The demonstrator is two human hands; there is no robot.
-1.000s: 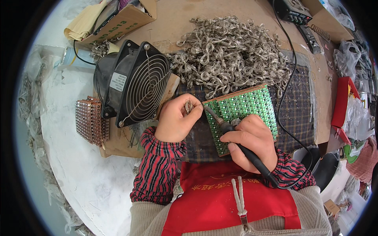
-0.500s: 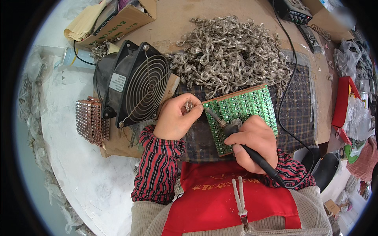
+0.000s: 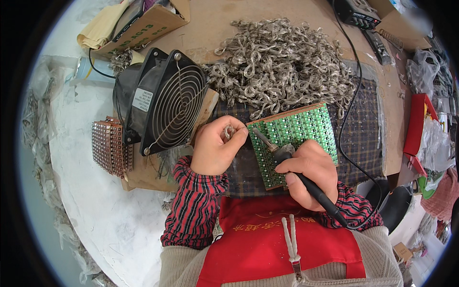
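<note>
Soldering iron (image 3: 318, 192): its tip is sitting slightly more to the right than one second ago, over the green circuit panel (image 3: 306, 125); whether it is touching, I cannot tell.
Right hand (image 3: 313, 172): fingers are gripping the iron's black handle.
Left hand (image 3: 213, 149): curled fingers are holding a looped wire bundle (image 3: 229, 130), left of the panel.
Wire bundle: probably being light and soft, it is needing a gentle pinch.
Panel: lying on checked cloth (image 3: 361, 112), looking stiff but fragile, better taken by its edges.
</note>
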